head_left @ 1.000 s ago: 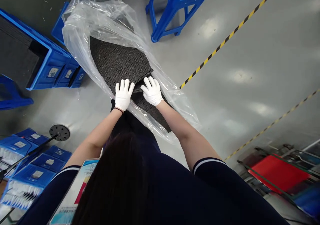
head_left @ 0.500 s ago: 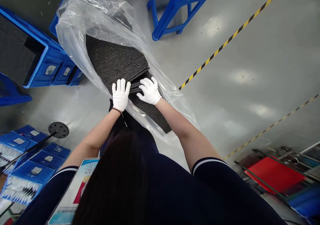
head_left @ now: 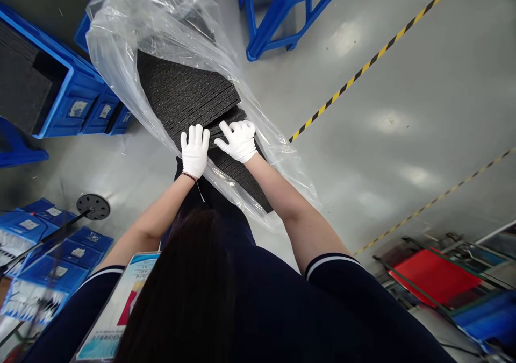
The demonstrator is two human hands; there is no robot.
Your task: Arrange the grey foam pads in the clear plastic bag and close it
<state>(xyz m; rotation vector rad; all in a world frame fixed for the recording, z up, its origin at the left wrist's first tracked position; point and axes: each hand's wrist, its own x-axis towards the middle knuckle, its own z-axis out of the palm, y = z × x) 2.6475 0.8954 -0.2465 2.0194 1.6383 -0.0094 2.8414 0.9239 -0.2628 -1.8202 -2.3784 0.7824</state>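
Dark grey foam sheets [head_left: 185, 91] lie stacked inside a clear plastic bag [head_left: 116, 56] that is open along its upper side. My left hand [head_left: 195, 150], in a white glove, rests with fingers spread on the near edge of the stack. To its right, my right hand [head_left: 238, 140], also gloved, lies over the lower sheets beside a dark gap in the stack, its thumb and index finger apart and the other fingertips bent down. More foam [head_left: 242, 177] shows below my right hand.
A blue stool [head_left: 278, 13] stands beyond the bag. Blue crates [head_left: 76, 105] with dark sheets are at the left, labelled blue boxes [head_left: 60, 271] lower left. A round black base [head_left: 93, 207] and a red-topped cart [head_left: 435, 277] flank me.
My right hand has shifted slightly left and up over the foam, and its outer fingers have bent more. My left hand has stayed in place on the stack.
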